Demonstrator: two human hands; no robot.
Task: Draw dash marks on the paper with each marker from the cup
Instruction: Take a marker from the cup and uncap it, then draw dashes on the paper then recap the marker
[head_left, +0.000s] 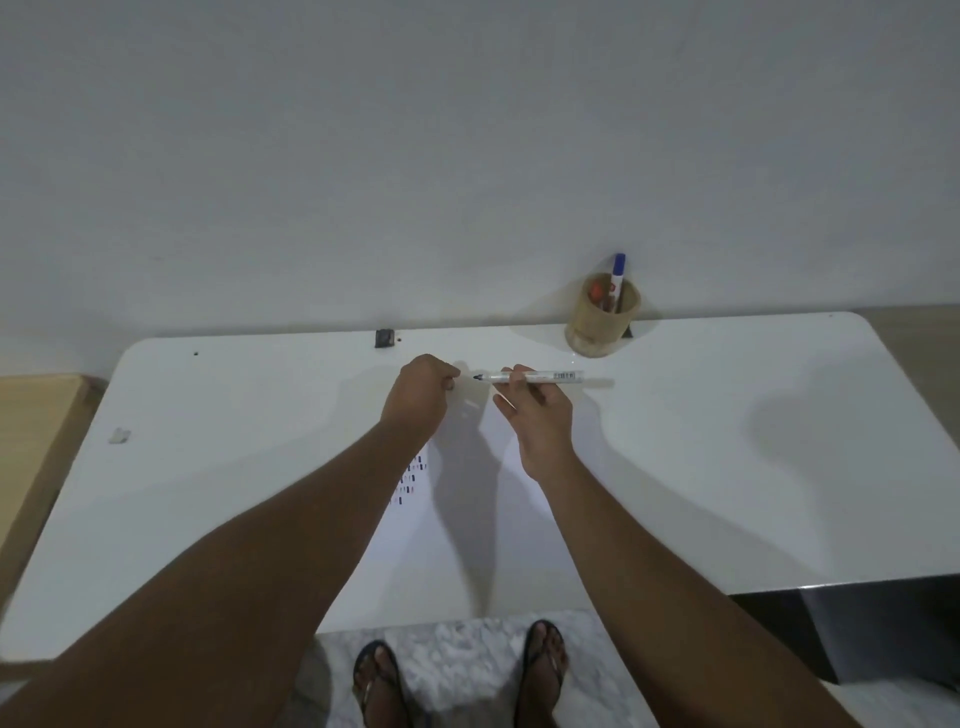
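My right hand (535, 410) holds a white marker (550, 376) level above the table, its dark uncapped tip pointing left. My left hand (422, 395) is closed in a fist just left of that tip; a cap may be inside it, but it is hidden. Below both hands lies the white paper (467, 519), with several short dark dash marks (413, 480) near its left edge, partly covered by my left forearm. A tan cup (600, 325) stands at the back right and holds a blue-capped marker (617, 278) and a red one (596, 292).
The white table (727, 467) reaches the wall at the back. A small dark clip (384, 338) sits at its far edge and a small pale scrap (119, 435) lies at the left. A wooden surface (36, 441) adjoins on the left. My sandalled feet (457, 675) show below.
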